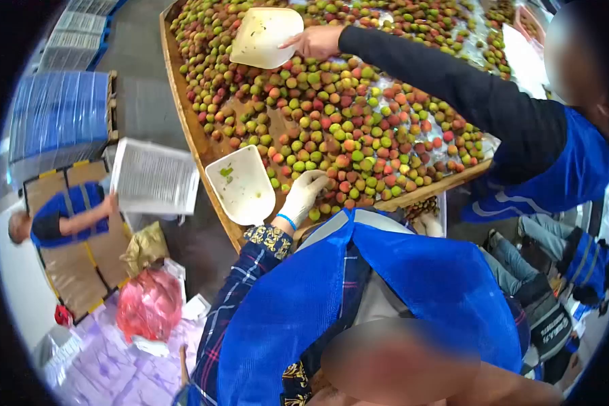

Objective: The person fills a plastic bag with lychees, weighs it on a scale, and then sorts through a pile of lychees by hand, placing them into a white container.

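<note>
Neither of my own hands shows in the head view. A wooden-rimmed table [183, 115] holds a wide heap of red and green lychees [358, 128]. A co-worker in a plaid sleeve and blue vest stands below me; their white-gloved hand [303, 193] grips a white scoop [240, 186] at the table's near edge. A second co-worker in a black sleeve reaches from the right. Their bare hand [314, 42] holds another white scoop [264, 37] over the fruit at the far end.
Left of the table stand stacked blue flat boxes [57, 118] and a white printed sheet stack [154, 177]. A person in a blue vest [61, 220] bends over brown cardboard [81, 271]. A red bag [149, 304] lies on the floor. More people crouch at the right [555, 271].
</note>
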Available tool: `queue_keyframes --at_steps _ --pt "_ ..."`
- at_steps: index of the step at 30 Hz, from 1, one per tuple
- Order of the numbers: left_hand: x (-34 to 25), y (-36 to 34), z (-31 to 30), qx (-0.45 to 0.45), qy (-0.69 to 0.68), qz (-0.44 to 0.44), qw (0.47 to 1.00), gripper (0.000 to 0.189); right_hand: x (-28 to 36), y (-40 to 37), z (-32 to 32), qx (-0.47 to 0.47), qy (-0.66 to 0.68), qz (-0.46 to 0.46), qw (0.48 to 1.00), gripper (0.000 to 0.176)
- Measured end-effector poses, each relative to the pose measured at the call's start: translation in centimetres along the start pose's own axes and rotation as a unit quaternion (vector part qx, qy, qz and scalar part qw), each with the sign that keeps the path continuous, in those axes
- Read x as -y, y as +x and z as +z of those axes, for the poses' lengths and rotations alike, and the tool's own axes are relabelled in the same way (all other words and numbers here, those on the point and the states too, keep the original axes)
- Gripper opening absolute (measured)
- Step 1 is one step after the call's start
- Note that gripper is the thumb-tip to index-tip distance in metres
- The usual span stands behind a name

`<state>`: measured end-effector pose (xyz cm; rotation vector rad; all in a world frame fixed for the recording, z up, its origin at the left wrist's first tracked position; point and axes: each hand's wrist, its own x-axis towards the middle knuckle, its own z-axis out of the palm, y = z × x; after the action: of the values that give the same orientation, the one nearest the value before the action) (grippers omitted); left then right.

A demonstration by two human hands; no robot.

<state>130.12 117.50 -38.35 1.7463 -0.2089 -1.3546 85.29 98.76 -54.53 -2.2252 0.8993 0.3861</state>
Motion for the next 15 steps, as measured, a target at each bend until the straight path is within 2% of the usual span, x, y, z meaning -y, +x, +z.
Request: queue_keyframes --at_steps 1,2,4,5,6,7,9,10,11,12,13,14,15 --pt "-1.3 -0.5 -0.3 -0.015 0.048 0.002 0.999 0.041 -0.3 -0.8 -1.1 0.029 -0.005 0.000 1.000 0.023" --pt "-2.1 -0.2 -0.8 0.013 0.080 0.007 0.997 0.040 -0.2 -1.6 -1.7 0.060 -0.007 0.021 0.998 0.022" --pt "-1.6 0.8 -1.2 -0.011 0.052 0.006 0.999 0.040 1.5 -0.5 -4.7 0.142 -0.023 0.119 0.982 0.032" --pt "-1.8 1.8 -1.3 -0.032 0.015 0.009 0.999 0.040 0.5 -0.2 -3.6 0.110 0.007 0.217 0.970 0.036" --pt "-2.9 2.5 -2.4 -0.035 -0.002 0.026 0.999 0.042 1.8 -0.7 -6.1 0.125 -0.006 0.219 0.968 0.041" --pt "-3.9 3.4 -3.7 -0.045 0.001 0.053 0.998 0.043 3.3 -1.3 -8.9 0.183 0.058 0.178 0.965 0.040" --pt "-8.9 4.0 -5.7 -0.147 0.121 0.121 0.974 0.052 6.4 -0.1 -15.0 0.334 0.018 0.030 0.942 0.042" --pt "-9.4 6.3 -8.1 -0.157 0.103 0.101 0.977 0.058 7.9 0.9 -17.3 0.336 0.011 0.031 0.941 0.042" --pt "-9.7 8.1 -10.5 -0.191 0.179 0.150 0.954 0.061 9.7 2.2 -19.4 0.321 0.015 -0.027 0.946 0.041" --pt "-9.9 10.3 -12.4 -0.223 0.140 0.154 0.952 0.060 11.5 4.0 -21.2 0.306 0.018 -0.086 0.948 0.040" --pt "-8.9 13.5 -14.9 -0.264 0.141 0.211 0.930 0.062 13.4 6.7 -22.2 0.295 0.021 -0.133 0.946 0.038" --pt "-11.0 14.2 -16.0 -0.272 0.166 0.215 0.923 0.063 15.4 9.6 -23.2 0.282 0.023 -0.180 0.942 0.036" --pt "-13.1 14.6 -17.1 -0.283 0.188 0.220 0.915 0.064 21.6 12.1 -26.5 0.254 0.027 -0.173 0.951 0.033"
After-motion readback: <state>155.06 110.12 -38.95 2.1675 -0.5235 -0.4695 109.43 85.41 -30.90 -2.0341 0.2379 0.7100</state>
